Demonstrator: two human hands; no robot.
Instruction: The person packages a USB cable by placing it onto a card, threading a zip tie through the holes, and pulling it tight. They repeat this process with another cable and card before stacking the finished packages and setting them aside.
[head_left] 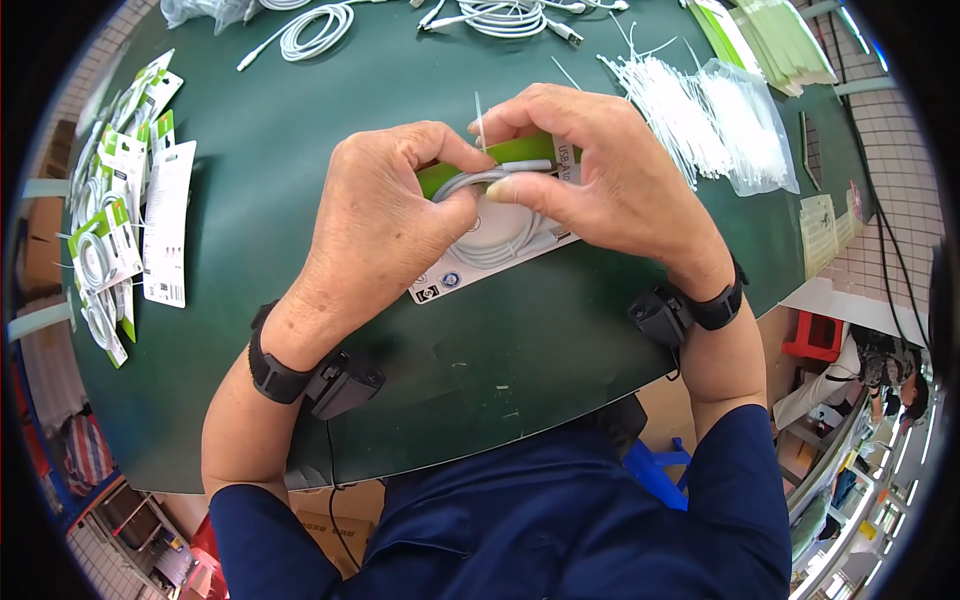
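With the left hand (385,215) and right hand (590,165) both pinching the coiled white cable (490,215) against its backing card (500,255) above the desk (300,120), loosened pressure would likely let the coil spring open.

My counter (300,130) looks matt green; the cable (490,250) smooth white plastic, its backing card (470,275) glossy, the ties bag (755,130) clear film.

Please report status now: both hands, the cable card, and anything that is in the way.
Left hand and right hand: both grip the coiled white cable on its backing card. Thin white tie sticks up between fingers. Nothing in the way.
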